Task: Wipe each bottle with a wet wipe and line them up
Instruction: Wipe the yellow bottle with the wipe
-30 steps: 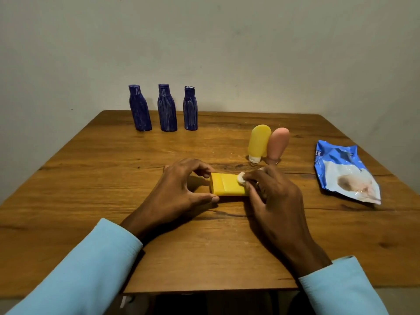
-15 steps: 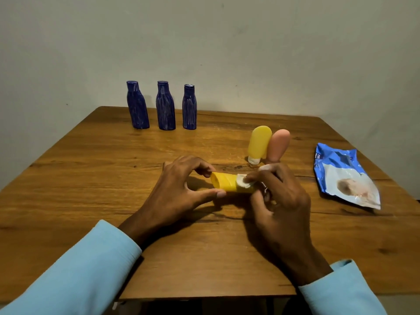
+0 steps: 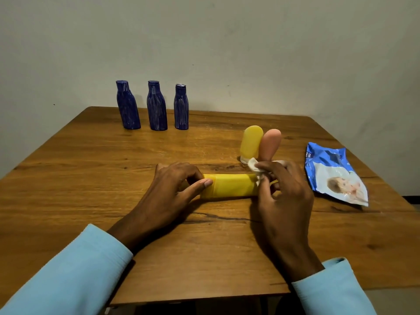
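Note:
A yellow bottle [image 3: 231, 186] lies on its side at the middle of the wooden table [image 3: 91, 178]. My left hand [image 3: 175, 189] grips its left end with fingers and thumb. My right hand [image 3: 284, 189] pinches a white wet wipe [image 3: 255, 169] against the bottle's right end, which it hides. Three dark blue bottles [image 3: 156, 105] stand in a row at the back left. A yellow tube bottle [image 3: 251, 142] and a pink one [image 3: 270, 143] stand cap-down just beyond my right hand.
A blue wet-wipe pack [image 3: 334, 176] lies flat on the right side of the table. Bare wood stretches along the left and the near edge. A plain wall rises behind the table.
More of the yellow bottle's length now shows between my hands. My right hand has slid the wipe rightward toward the bottle's end. The left hand kept its hold.

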`<state>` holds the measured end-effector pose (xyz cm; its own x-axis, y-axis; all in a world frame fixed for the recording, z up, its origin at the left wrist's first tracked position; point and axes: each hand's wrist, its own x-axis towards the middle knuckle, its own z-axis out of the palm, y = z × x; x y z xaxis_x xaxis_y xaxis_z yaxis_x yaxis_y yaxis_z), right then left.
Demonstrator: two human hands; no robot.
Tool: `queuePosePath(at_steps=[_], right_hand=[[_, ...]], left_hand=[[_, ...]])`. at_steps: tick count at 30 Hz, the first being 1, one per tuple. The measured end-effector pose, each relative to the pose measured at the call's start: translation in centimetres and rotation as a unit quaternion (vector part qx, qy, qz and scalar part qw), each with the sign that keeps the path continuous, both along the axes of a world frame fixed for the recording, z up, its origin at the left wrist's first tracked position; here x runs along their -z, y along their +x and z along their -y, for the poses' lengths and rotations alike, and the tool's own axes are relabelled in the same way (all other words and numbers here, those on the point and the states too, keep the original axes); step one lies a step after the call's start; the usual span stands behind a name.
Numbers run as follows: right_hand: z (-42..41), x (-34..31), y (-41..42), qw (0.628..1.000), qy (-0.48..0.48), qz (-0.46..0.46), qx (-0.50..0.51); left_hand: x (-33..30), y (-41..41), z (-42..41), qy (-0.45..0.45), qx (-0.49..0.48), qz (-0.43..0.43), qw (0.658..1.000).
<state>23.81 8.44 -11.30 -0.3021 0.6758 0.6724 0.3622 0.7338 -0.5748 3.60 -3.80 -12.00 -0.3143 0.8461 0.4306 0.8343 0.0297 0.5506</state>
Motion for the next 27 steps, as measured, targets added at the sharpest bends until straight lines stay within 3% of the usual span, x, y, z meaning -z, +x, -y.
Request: queuePosePath(at_steps=[9,15,20,24,27], right_hand=[[-0.6,0.3,-0.1,0.998,-0.017,0.010,0.062],[-0.5,0.6,-0.3,0.999,-0.004,0.039,0.031],[0.3,0.9,-0.5,0.993,0.030,0.088,-0.075],[1.5,0.8,-0.7,0.954,0.113,0.183,-0.211],[1.7,0.9,-0.7,0.933,0.157,0.218,-0.238]], left_hand=[[0.2,-0.4,-0.2,0.002,0.019,-0.020,1.000],[0.3,-0.4,-0.1,0.014,0.018,-0.037,0.999],[0.3,-0.3,-0.1,0.002,0.019,-0.050,0.999],[0.2,0.0,0.0,0.006,0.017,-0.052,0.998],[0.1,0.2,0.2,0.015,0.019,-0.046,0.999]])
